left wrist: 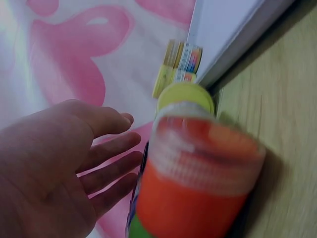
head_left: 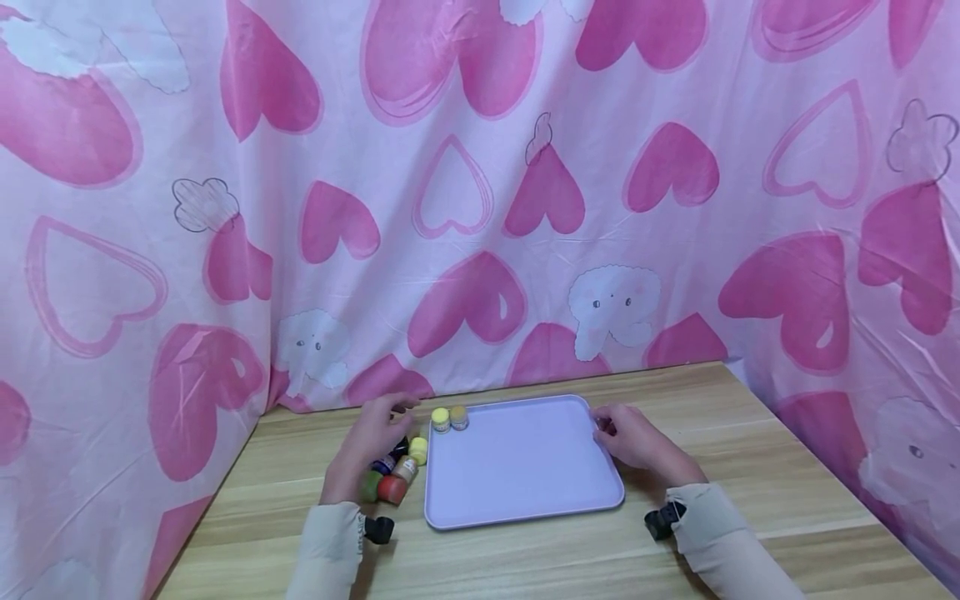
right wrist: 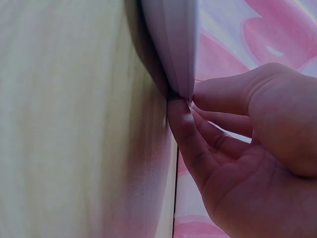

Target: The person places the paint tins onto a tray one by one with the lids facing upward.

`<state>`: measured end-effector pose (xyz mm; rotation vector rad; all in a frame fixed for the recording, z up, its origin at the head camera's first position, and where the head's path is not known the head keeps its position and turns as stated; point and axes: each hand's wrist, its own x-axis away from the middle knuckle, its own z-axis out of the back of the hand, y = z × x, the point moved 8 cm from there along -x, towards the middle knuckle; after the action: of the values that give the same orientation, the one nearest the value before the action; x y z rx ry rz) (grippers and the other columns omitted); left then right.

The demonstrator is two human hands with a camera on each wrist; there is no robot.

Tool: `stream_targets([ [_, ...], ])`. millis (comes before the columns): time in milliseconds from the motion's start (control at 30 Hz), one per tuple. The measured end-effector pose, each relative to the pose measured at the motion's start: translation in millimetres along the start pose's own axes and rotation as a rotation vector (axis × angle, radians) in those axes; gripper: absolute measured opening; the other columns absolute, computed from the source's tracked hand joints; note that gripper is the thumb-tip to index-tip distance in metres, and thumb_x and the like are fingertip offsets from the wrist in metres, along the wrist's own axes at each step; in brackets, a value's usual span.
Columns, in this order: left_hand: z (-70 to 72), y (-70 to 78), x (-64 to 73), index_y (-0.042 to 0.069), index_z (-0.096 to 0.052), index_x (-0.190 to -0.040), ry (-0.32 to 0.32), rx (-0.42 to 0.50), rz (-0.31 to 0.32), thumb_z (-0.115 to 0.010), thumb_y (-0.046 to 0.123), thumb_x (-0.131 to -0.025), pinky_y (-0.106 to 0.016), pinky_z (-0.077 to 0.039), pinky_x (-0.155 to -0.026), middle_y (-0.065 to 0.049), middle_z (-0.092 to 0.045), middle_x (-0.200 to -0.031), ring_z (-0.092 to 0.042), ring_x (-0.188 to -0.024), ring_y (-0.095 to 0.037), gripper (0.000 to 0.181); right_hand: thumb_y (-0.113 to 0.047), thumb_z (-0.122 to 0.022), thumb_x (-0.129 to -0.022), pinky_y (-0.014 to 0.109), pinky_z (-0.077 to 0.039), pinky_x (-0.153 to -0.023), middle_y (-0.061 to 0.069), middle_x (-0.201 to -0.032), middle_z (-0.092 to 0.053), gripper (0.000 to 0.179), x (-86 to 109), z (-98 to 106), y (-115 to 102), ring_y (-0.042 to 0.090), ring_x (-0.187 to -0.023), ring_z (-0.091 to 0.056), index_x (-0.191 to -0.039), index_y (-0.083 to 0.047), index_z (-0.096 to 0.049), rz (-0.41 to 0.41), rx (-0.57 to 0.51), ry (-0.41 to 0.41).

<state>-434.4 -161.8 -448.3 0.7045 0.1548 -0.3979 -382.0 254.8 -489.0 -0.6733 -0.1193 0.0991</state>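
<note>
A pale purple tray (head_left: 517,467) lies on the table. At its far left corner stand a yellow-lidded paint jar (head_left: 440,420) and an ochre-lidded paint jar (head_left: 459,417), side by side. My right hand (head_left: 630,435) pinches the tray's right rim, thumb and fingers meeting at the edge in the right wrist view. To the tray's left, my left hand (head_left: 378,429) hovers with spread, slightly bent fingers and nothing in them. Close by it are several more jars, among them a red one (left wrist: 198,193), a beige one (head_left: 406,469), a green one (head_left: 371,486) and a yellow one (head_left: 417,451).
Dark jars (head_left: 384,464) sit partly hidden beneath the left hand. A wood-grain table (head_left: 547,558) carries everything. Pink heart-patterned cloth (head_left: 465,192) hangs behind the table and along both sides.
</note>
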Motion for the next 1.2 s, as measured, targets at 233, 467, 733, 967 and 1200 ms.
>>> stream_targets([
  [233, 6.3, -18.0, 3.2, 0.005, -0.077, -0.126, 0.012, -0.034, 0.083, -0.068, 0.006, -0.101, -0.055, -0.058, -0.108, -0.013, -0.078, -0.124, -0.07, -0.117, -0.03, 0.026, -0.003, -0.068, -0.104, 0.032, -0.06, -0.078, 0.009, -0.105, -0.068, 0.049, -0.9, -1, 5, 0.021, -0.092, -0.061, -0.151, 0.004, -0.058, -0.008, -0.01, 0.002],
  [467, 7.1, -28.5, 6.4, 0.006, -0.076, -0.128, -0.02, -0.016, 0.155, -0.067, 0.008, -0.104, -0.054, -0.059, -0.107, -0.012, -0.078, -0.12, -0.07, -0.107, -0.025, 0.026, -0.003, -0.068, -0.103, 0.031, -0.058, -0.077, 0.009, -0.104, -0.066, 0.048, -1.4, -1, 7, 0.022, -0.093, -0.061, -0.15, 0.004, -0.058, -0.02, -0.027, 0.005],
  [733, 6.1, -31.4, 14.4, 0.008, -0.077, -0.125, -0.062, -0.041, 0.232, -0.069, 0.013, -0.106, -0.053, -0.06, -0.105, -0.008, -0.076, -0.116, -0.067, -0.1, -0.022, 0.022, -0.004, -0.067, -0.104, 0.032, -0.059, -0.079, 0.009, -0.104, -0.065, 0.044, 0.4, -1, 5, 0.022, -0.093, -0.06, -0.147, 0.004, -0.059, -0.018, -0.032, 0.011],
  [967, 7.0, -31.1, 15.7, 0.007, -0.077, -0.125, -0.053, -0.053, 0.261, -0.072, 0.017, -0.104, -0.053, -0.06, -0.105, -0.008, -0.077, -0.114, -0.067, -0.099, -0.022, 0.023, -0.004, -0.067, -0.104, 0.033, -0.06, -0.079, 0.009, -0.104, -0.065, 0.043, 0.7, -1, 3, 0.021, -0.093, -0.06, -0.145, 0.004, -0.059, -0.009, -0.03, 0.013],
  [1200, 7.6, -33.7, 16.9, 0.007, -0.077, -0.124, -0.053, -0.035, 0.296, -0.076, 0.02, -0.102, -0.053, -0.061, -0.104, -0.009, -0.076, -0.113, -0.067, -0.098, -0.023, 0.025, -0.004, -0.067, -0.104, 0.033, -0.059, -0.079, 0.009, -0.103, -0.065, 0.042, 0.5, 0, 3, 0.021, -0.093, -0.06, -0.145, 0.003, -0.059, 0.002, -0.033, 0.014],
])
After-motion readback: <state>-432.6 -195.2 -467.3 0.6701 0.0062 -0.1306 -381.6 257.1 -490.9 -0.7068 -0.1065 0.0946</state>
